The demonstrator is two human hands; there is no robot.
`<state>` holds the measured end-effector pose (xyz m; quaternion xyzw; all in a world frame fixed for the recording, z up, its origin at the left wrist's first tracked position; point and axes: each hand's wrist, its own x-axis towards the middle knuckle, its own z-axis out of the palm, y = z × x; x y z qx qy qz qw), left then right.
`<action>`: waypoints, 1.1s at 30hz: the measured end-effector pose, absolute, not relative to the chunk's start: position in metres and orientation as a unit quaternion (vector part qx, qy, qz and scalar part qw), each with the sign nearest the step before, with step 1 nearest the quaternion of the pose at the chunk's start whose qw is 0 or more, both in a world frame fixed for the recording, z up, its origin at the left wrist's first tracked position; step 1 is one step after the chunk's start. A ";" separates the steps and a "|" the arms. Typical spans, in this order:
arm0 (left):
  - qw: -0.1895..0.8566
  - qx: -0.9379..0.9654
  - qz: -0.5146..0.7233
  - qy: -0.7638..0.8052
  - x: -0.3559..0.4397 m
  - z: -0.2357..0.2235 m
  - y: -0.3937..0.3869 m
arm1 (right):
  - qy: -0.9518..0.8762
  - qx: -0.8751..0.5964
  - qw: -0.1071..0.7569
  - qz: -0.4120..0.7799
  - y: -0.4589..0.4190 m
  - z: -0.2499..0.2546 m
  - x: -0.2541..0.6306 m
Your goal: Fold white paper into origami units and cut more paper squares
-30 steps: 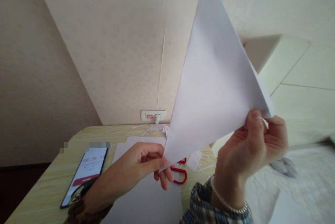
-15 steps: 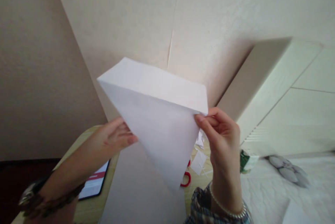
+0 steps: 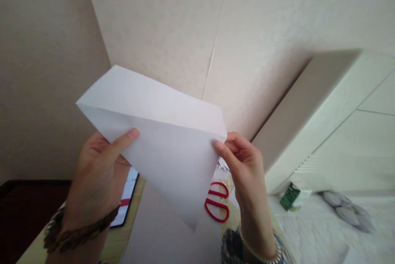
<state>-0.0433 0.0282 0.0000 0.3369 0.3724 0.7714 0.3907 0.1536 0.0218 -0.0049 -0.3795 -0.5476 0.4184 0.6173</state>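
Observation:
A folded sheet of white paper [image 3: 166, 149] is held up between my two hands, its upper strip creased and a corner pointing down. My left hand [image 3: 101, 165] pinches its left side, thumb on the front and fingers behind. At the right corner of the crease, my right hand [image 3: 243, 157] grips the paper between thumb and fingers. Below it a larger white sheet [image 3: 163, 231] lies on the wooden table [image 3: 115, 243]. Red-handled scissors [image 3: 217, 210] rest to the right, their blades hidden.
A tablet or phone with a lit screen [image 3: 125, 202] lies at the left of the table. Paper scraps [image 3: 222, 164] are behind the scissors. To the right stand a green and white box [image 3: 291, 196] and a grey cushion-like thing [image 3: 347, 210] on a white quilted surface.
My left hand has come onto the paper's left side and now pinches it. The paper has shifted left in view, and more of the scissors shows.

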 end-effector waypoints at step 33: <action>0.345 0.380 0.782 0.355 -0.042 -0.002 0.020 | -0.565 -0.418 0.605 0.373 0.017 -0.003 0.163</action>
